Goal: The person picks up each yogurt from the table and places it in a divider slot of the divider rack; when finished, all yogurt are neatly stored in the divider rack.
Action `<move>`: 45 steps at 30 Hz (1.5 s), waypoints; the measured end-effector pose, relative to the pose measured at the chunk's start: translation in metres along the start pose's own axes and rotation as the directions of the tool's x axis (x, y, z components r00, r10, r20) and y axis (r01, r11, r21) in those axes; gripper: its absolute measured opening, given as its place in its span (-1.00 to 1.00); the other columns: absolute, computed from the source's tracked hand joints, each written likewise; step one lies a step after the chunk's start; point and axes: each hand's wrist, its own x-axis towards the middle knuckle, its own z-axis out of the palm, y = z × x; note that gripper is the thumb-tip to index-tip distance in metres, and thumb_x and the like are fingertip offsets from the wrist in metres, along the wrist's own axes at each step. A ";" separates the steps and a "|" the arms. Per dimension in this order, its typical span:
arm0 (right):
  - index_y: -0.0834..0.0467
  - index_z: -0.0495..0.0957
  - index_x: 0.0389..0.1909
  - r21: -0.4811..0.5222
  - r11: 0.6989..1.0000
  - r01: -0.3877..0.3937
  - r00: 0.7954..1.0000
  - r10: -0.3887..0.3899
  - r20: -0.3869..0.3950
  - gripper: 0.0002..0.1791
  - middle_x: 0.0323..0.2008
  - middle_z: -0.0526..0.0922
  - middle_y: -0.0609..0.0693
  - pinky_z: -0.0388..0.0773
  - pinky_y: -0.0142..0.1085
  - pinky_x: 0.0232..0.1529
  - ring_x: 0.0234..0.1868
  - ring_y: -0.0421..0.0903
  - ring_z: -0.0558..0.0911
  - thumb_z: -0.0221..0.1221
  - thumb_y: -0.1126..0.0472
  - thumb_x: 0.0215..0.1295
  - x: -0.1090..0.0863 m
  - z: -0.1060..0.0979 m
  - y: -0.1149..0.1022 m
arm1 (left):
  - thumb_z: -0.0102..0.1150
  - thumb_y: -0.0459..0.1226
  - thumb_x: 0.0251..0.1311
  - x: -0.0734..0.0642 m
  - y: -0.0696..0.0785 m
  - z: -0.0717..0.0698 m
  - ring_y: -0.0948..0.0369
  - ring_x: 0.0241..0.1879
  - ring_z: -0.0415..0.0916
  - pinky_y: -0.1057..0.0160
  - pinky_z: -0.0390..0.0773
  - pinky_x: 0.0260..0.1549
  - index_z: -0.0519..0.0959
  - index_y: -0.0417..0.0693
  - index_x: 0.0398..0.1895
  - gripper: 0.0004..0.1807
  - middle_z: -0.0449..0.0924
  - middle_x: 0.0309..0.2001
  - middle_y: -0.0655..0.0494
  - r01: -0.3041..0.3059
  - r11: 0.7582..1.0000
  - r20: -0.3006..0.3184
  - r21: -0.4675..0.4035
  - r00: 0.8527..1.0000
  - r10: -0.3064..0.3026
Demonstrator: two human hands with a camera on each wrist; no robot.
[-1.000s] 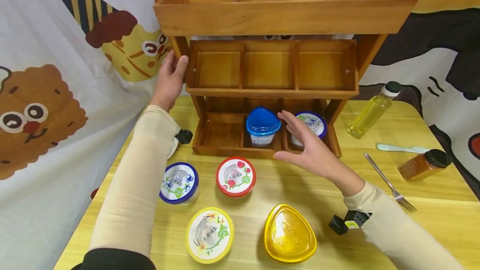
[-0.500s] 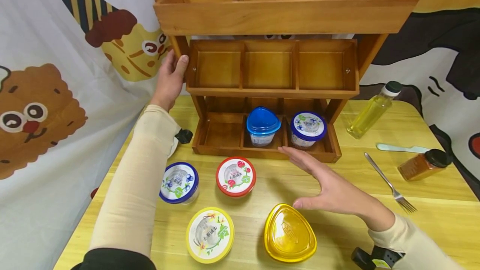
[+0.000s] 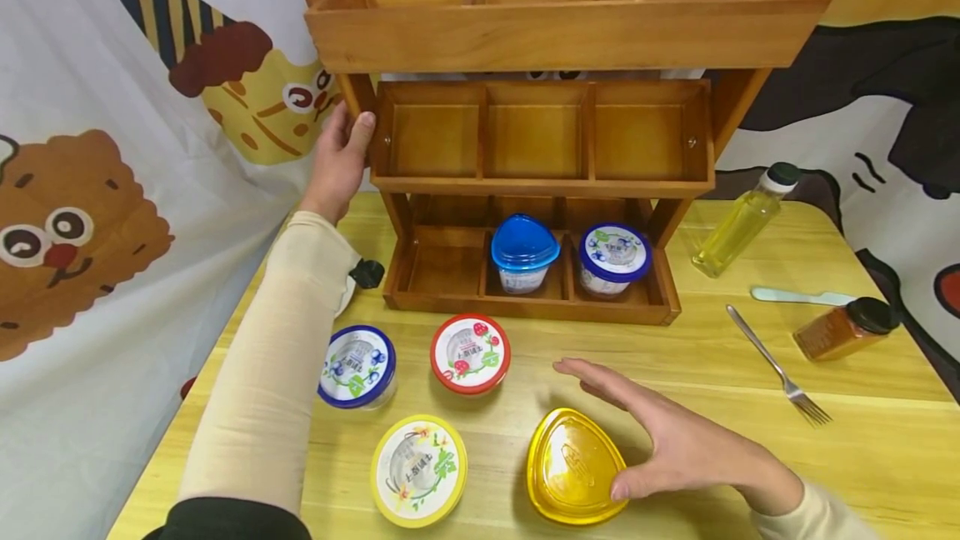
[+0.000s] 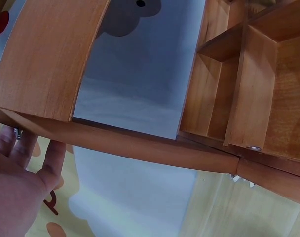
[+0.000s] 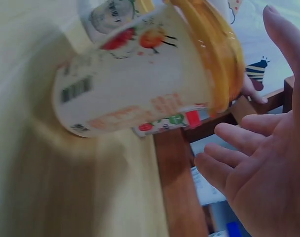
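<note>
My left hand (image 3: 337, 161) grips the left upright of a three-tier wooden rack (image 3: 540, 187); in the left wrist view its fingers (image 4: 54, 158) reach behind the wood. Just right of a tub with a glossy yellow triangular lid (image 3: 573, 465), my right hand (image 3: 690, 444) hovers, thumb and fingers spread. In the right wrist view the tub's printed side (image 5: 140, 74) faces the open palm. A blue-lidded triangular tub (image 3: 525, 248) and a round blueberry tub (image 3: 615, 255) stand in the bottom tier's middle and right compartments.
On the table are a red-rimmed strawberry tub (image 3: 470, 354), another blueberry tub (image 3: 357, 365) and a yellow-rimmed tub (image 3: 418, 471). To the right lie an oil bottle (image 3: 746, 219), a fork (image 3: 780, 365), a pale spreader (image 3: 801, 297) and a spice jar (image 3: 847, 329).
My right hand has pulled back from the blueberry tub in the bottom right compartment and come down towards the yellow-lidded tub. The left hand stays on the rack.
</note>
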 end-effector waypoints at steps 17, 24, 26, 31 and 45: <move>0.05 -0.17 0.59 0.161 0.984 -0.073 0.996 0.062 0.068 0.14 0.55 0.07 0.01 0.23 -0.32 0.41 0.52 -0.06 0.17 0.36 -0.10 0.19 -0.012 0.024 0.014 | -0.13 0.04 0.47 -0.002 0.000 -0.001 0.12 0.29 0.33 0.05 0.37 0.29 0.11 0.28 0.54 -0.40 0.23 0.43 0.04 -0.001 1.000 0.000 -0.007 1.000 0.001; 0.04 -0.18 0.59 0.168 0.982 -0.087 0.994 0.076 0.072 0.17 0.53 0.10 0.06 0.28 -0.32 0.37 0.48 -0.10 0.22 0.41 -0.01 0.14 -0.012 0.030 0.016 | -0.11 0.05 0.46 0.009 -0.013 -0.002 0.13 0.22 0.39 0.06 0.41 0.25 0.14 0.31 0.52 -0.41 0.29 0.39 0.03 -0.025 1.000 -0.004 -0.020 1.000 0.025; 0.05 -0.17 0.59 0.170 0.982 -0.079 0.995 0.068 0.068 0.18 0.53 0.12 0.06 0.31 -0.31 0.35 0.47 -0.10 0.24 0.42 -0.01 0.13 -0.012 0.031 0.016 | -0.11 0.05 0.46 0.009 -0.014 -0.003 0.12 0.23 0.39 0.06 0.41 0.27 0.14 0.32 0.52 -0.41 0.30 0.39 0.04 -0.025 0.999 -0.003 -0.022 1.000 0.024; 0.03 -0.17 0.59 0.191 0.976 -0.108 0.993 0.096 0.073 0.19 0.51 0.15 0.03 0.36 -0.30 0.31 0.45 -0.11 0.27 0.44 0.04 0.11 -0.013 0.033 0.015 | -0.12 0.04 0.47 0.002 -0.006 -0.001 0.10 0.29 0.36 0.04 0.37 0.31 0.13 0.29 0.53 -0.40 0.28 0.41 0.04 -0.013 1.000 0.005 -0.025 1.000 0.013; -0.07 -0.09 0.57 0.195 0.958 -0.212 0.977 0.200 0.078 0.12 0.51 0.14 0.06 0.36 -0.33 0.28 0.43 -0.15 0.27 0.44 0.04 0.12 -0.015 0.034 0.012 | -0.15 0.06 0.47 -0.005 0.004 0.000 0.15 0.45 0.16 0.07 0.22 0.43 -0.02 0.23 0.58 -0.32 0.07 0.53 0.11 0.027 1.000 0.029 -0.004 0.999 -0.027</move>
